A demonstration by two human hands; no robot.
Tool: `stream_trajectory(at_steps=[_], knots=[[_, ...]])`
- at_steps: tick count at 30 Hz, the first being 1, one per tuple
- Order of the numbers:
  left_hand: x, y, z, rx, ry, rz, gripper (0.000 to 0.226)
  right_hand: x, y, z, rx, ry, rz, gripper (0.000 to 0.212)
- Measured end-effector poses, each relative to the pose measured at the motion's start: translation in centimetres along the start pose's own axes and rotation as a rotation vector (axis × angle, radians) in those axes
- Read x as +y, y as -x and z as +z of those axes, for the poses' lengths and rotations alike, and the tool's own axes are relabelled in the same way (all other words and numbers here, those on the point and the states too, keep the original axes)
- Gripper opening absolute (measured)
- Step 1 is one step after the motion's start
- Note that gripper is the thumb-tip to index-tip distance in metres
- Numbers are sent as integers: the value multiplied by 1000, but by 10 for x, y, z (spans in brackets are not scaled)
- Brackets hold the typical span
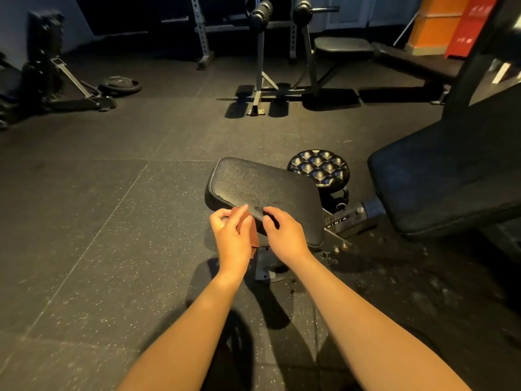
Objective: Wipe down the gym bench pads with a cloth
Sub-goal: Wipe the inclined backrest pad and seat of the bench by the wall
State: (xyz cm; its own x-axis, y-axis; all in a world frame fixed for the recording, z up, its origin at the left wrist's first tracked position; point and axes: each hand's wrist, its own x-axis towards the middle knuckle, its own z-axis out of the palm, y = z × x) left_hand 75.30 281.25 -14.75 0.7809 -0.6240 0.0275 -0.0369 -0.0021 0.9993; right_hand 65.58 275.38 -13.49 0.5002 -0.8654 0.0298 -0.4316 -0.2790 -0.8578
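Brown cloth [254,239] in curled left hand [232,235]

Small white digits stand on the metal bracket [337,221] just right of the seat pad [262,187], a little right of the frame's middle. There a 3 and a 2 can be read, split by short lines, and the mark after them is too small to tell. In the upper right corner a red panel [473,24] bears pale characters, too blurred to read.
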Motion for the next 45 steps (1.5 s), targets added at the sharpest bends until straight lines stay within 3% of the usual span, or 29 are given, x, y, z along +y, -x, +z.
stream_trajectory(at_steps=[3, 7, 11, 13, 19, 24, 29, 35, 40, 45], knots=[[-1, 9, 10, 115, -61, 58, 23, 23, 4, -10, 50, 54, 22, 35], [-15, 52, 51, -34, -71, 2, 16, 51, 7, -26, 111, 6, 97, 31], [-23, 67, 77, 102, 199, -200, 24, 72, 12, -40, 123, -57, 149, 31], [-27, 65, 79, 91, 234, -224, 26, 79, 15, -44, 127, -66, 133, 30], [-43, 86, 91, -45, 41, -153, 23, 91, 30, -51, 135, -177, 139, 27], [-21, 82, 80, -295, -158, -69, 28, 74, 43, -63, 234, -231, 225, 23], [93, 47, 56, -407, -194, -12, 23, -36, 41, -96, 207, -345, 286, 26], [307, -6, 20, -439, -71, -102, 7, -234, 11, -170, 171, -302, 259, 27], [483, -63, -11, -428, -85, -91, 9, -411, -19, -225, 204, -263, 162, 24], [627, -128, -27, -512, -111, 70, 10, -550, -72, -264, 284, -298, 122, 26]])
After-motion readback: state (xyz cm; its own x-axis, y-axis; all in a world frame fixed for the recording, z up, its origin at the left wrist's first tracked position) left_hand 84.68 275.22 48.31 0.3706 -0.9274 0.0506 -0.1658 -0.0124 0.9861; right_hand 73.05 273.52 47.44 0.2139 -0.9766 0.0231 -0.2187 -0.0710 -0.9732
